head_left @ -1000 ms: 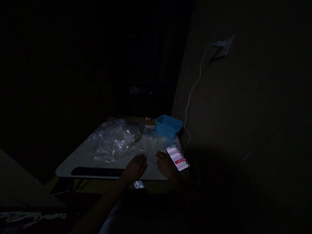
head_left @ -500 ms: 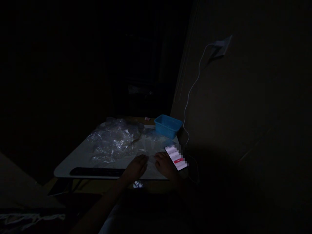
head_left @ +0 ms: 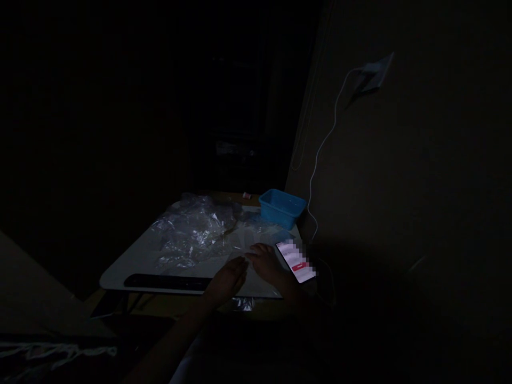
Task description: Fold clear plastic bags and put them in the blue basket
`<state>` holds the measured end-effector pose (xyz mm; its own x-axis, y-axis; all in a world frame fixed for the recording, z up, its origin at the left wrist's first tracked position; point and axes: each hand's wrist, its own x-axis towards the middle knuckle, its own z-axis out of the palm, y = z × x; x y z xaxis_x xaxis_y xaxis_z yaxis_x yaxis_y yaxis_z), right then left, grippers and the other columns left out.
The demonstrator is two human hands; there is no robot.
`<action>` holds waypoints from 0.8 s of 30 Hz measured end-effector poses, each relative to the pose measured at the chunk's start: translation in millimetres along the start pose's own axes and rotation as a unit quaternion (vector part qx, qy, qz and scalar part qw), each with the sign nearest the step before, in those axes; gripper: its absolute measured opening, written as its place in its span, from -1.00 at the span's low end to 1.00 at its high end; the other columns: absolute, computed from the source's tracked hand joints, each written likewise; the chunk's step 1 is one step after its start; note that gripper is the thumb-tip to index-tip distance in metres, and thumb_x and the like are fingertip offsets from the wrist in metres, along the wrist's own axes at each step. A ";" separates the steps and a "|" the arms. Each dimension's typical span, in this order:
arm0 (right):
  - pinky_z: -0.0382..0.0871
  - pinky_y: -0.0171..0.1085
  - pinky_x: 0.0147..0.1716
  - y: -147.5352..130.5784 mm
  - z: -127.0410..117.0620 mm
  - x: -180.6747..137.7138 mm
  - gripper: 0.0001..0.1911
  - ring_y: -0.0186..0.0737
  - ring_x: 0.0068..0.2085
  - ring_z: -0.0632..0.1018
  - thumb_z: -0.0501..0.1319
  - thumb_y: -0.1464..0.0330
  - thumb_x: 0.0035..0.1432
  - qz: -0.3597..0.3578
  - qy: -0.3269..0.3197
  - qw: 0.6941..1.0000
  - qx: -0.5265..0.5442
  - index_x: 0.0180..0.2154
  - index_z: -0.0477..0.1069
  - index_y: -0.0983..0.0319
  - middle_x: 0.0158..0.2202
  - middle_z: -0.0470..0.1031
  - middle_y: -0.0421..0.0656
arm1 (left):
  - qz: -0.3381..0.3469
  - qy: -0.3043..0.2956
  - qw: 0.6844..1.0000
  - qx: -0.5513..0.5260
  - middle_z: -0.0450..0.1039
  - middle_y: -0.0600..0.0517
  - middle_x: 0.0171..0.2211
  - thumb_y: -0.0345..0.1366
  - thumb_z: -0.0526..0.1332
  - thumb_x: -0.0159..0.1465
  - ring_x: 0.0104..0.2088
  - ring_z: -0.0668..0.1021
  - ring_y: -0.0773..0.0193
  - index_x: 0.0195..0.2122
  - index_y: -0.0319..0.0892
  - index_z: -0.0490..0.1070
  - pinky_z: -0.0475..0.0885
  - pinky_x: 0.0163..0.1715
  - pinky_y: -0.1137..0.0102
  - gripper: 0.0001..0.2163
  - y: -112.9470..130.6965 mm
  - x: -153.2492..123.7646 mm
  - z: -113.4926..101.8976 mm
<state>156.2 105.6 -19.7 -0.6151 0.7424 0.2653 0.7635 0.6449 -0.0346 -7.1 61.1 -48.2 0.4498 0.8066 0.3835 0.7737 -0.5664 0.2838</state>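
Thin clear plastic [head_left: 243, 304] lies under my hands at the front of the white folding table [head_left: 150, 261], and a shiny part of it hangs over the near edge. My left hand [head_left: 229, 276] is closed, its fingertips pressed together on this plastic. Beside it, my right hand [head_left: 264, 261] rests with bent, slightly parted fingers, its thumb close to the left fingertips. Dim light hides the exact contact. A large crumpled heap of clear plastic bags [head_left: 196, 226] covers the table's left and middle.
A blue plastic basin [head_left: 280, 210] stands at the back right corner. A lit phone [head_left: 294, 261] lies by my right wrist. One white cable [head_left: 320, 149] runs down the wall from an outlet [head_left: 374, 74]. Behind the table sits a small pinkish cylinder [head_left: 247, 196].
My right hand has moved in toward the left hand, so their fingertips are now nearly together. The whole view has shifted slightly. The heap and basin stay put.
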 end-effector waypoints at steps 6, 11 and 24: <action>0.02 -0.17 -0.08 1.3 3.8 -2.5 -0.64 -0.18 0.03 0.15 0.03 0.42 0.09 0.009 -0.003 1.000 -0.004 -0.05 0.27 0.08 0.02 0.24 -0.17 | -0.051 0.043 0.998 0.019 0.34 -0.10 -0.06 -0.27 -0.10 0.24 -0.06 0.37 0.19 -0.02 -0.20 0.26 0.27 -0.05 0.25 -0.66 -17.1 -2.7 -19.2; 0.04 -0.18 -0.08 1.2 5.4 -1.1 -0.67 -0.18 0.01 0.18 0.05 0.40 0.09 0.010 0.008 1.000 -0.001 -0.07 0.29 0.08 -0.01 0.26 -0.17 | -0.040 -0.014 0.996 0.074 0.32 -0.06 -0.02 -0.22 -0.08 0.24 0.01 0.29 0.15 -0.05 -0.16 0.30 0.21 -0.04 0.19 -0.68 -37.5 -11.1 -27.1; 0.04 -0.19 -0.08 0.1 2.5 -2.5 -0.68 -0.19 -0.01 0.20 0.03 0.39 0.11 0.011 0.002 1.000 0.000 -0.06 0.29 0.08 -0.03 0.28 -0.17 | 0.014 -0.096 0.993 0.059 0.12 -0.05 0.12 -0.15 -0.14 0.26 0.13 0.13 0.19 0.08 -0.12 0.14 0.07 0.01 0.23 -0.61 -38.8 -0.2 -37.4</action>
<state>157.4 104.2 -22.7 -0.5974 0.7557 0.2684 0.7768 0.6285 -0.0406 -53.9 76.7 -26.4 0.5406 0.8144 0.2112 0.8013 -0.5749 0.1658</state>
